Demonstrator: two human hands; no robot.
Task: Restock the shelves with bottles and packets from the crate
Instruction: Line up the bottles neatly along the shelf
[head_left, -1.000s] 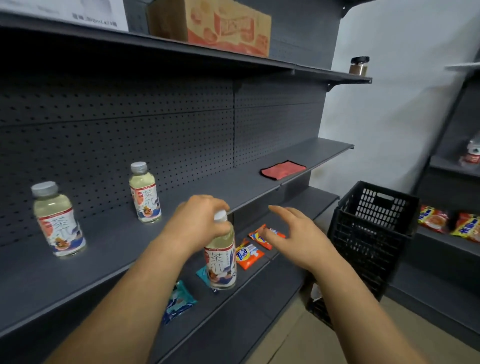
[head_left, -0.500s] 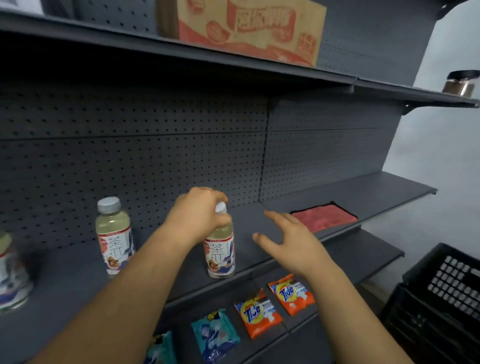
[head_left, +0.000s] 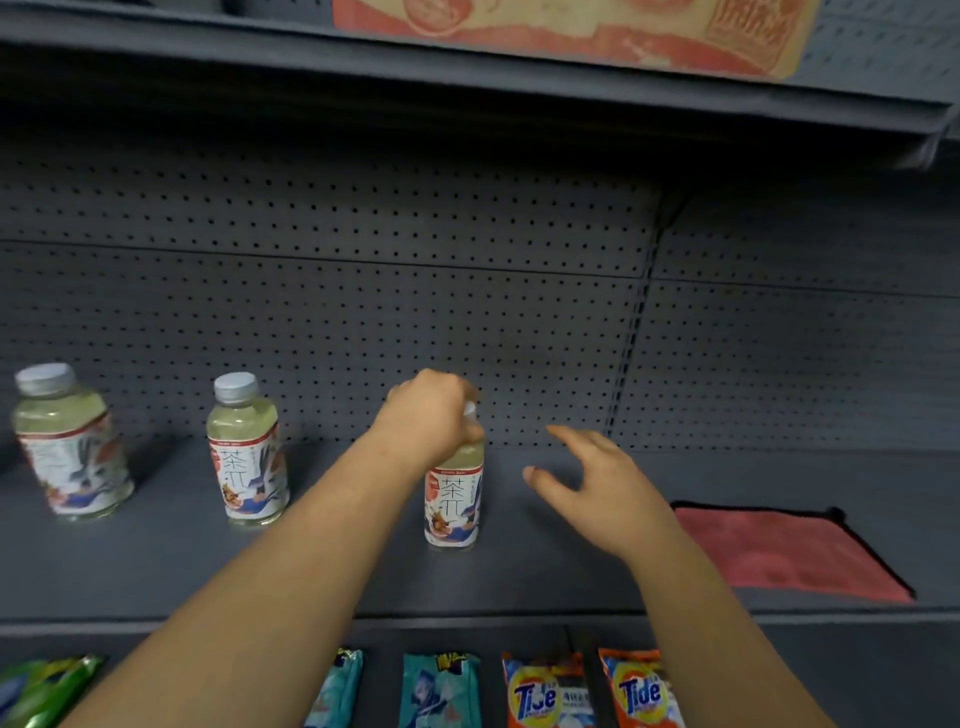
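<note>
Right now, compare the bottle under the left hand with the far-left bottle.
The held bottle has the left hand gripping its cap; the far-left bottle stands free, cap showing. The held bottle stands nearer the red cloth; the far-left bottle sits at the frame's edge. Both are upright, with the same label.

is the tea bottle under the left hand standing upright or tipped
Upright: the clear plastic tea bottle stands base down on the grey metal shelf, left hand gripping its cap.

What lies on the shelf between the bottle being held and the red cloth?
In the head view, only the open right hand hovers between the held bottle and the red cloth; the shelf beneath it is bare.
</note>
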